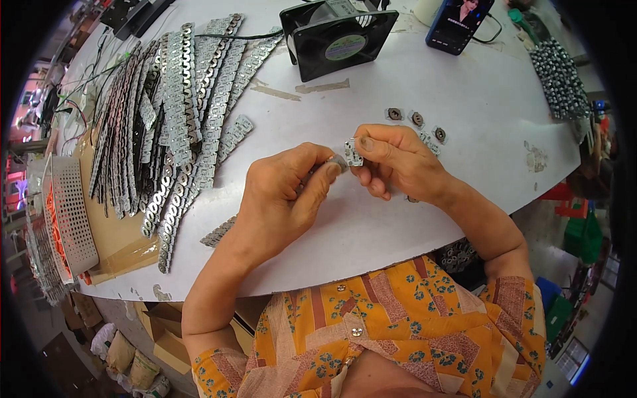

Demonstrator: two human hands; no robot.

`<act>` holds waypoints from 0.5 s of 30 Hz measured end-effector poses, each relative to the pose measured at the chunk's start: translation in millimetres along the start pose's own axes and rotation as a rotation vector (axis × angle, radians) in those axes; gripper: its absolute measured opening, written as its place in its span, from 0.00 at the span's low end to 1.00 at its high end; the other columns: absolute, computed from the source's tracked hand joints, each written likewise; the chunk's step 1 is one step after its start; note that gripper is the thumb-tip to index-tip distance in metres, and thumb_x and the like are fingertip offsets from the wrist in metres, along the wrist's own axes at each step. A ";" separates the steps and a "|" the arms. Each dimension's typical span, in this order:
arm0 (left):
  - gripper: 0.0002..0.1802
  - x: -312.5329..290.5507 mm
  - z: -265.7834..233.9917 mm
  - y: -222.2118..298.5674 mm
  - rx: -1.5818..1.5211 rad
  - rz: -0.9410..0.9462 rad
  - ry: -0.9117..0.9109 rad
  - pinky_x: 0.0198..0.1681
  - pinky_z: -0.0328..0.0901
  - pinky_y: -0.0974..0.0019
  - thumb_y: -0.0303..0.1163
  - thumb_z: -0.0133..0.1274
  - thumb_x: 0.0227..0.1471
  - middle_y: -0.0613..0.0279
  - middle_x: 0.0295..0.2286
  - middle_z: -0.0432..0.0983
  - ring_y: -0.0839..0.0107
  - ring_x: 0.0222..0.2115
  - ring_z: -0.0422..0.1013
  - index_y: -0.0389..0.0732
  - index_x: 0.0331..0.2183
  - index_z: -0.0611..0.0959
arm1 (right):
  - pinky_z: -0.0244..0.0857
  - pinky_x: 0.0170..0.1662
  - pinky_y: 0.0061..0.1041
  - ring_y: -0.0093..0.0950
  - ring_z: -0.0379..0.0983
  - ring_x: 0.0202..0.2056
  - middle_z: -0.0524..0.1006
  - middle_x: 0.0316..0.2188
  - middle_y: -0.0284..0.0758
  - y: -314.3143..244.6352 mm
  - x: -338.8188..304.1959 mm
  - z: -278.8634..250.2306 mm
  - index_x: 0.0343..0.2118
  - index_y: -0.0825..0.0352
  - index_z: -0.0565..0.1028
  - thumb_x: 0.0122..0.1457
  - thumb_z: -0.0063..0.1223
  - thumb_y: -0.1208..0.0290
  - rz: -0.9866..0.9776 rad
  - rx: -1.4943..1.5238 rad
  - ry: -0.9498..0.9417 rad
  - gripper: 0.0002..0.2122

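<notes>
My right hand pinches a small pale metallic plate with dark holes between thumb and fingers. Close beside it, my left hand is closed, thumb against forefinger, on a small grey piece that the fingers mostly cover. The two pieces are nearly touching or just touching; I cannot tell which. Beyond my right hand lie loose small plates with brown round centres, one farthest left and another nearer the right. A short plate strip is partly hidden behind that hand.
Many long metallic strips are heaped on the table's left, beside a white perforated basket and brown cardboard. A black fan and a phone stand at the back. A bundle of shiny dark parts is far right.
</notes>
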State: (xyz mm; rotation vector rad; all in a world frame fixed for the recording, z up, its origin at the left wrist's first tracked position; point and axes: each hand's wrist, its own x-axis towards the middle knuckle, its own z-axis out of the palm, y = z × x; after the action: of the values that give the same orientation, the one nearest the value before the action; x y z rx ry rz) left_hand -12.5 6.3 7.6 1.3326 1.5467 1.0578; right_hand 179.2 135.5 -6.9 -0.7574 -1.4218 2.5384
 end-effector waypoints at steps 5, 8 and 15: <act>0.08 4.6 11.3 -5.7 0.372 0.352 0.154 0.23 0.68 0.69 0.19 0.60 0.56 0.60 0.26 0.80 0.72 0.21 0.74 0.33 0.40 0.82 | 0.60 0.21 0.16 0.15 0.65 0.18 0.72 0.20 0.27 -3.4 -4.8 4.6 0.31 0.66 0.72 0.75 0.44 0.63 -0.174 -0.426 0.153 0.15; 0.14 7.0 20.7 -11.2 0.528 0.451 0.236 0.20 0.66 0.62 0.19 0.61 0.48 0.58 0.26 0.78 0.61 0.20 0.74 0.38 0.39 0.80 | 0.61 0.23 0.18 0.14 0.65 0.19 0.72 0.18 0.26 6.6 -0.1 2.1 0.29 0.67 0.72 0.72 0.49 0.68 -0.443 -0.696 0.225 0.13; 0.15 13.5 21.6 -15.5 0.619 0.481 0.356 0.19 0.65 0.62 0.19 0.62 0.44 0.60 0.24 0.76 0.62 0.19 0.73 0.37 0.38 0.80 | 0.61 0.24 0.18 0.13 0.66 0.20 0.71 0.18 0.26 -0.2 2.5 8.6 0.27 0.68 0.73 0.71 0.51 0.69 -0.335 -0.587 0.232 0.14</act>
State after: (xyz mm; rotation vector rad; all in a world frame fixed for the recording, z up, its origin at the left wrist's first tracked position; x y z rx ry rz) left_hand 1.8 20.2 -14.7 2.1049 1.9717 1.1992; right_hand 172.8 129.9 -3.9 -0.7714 -2.0247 1.7328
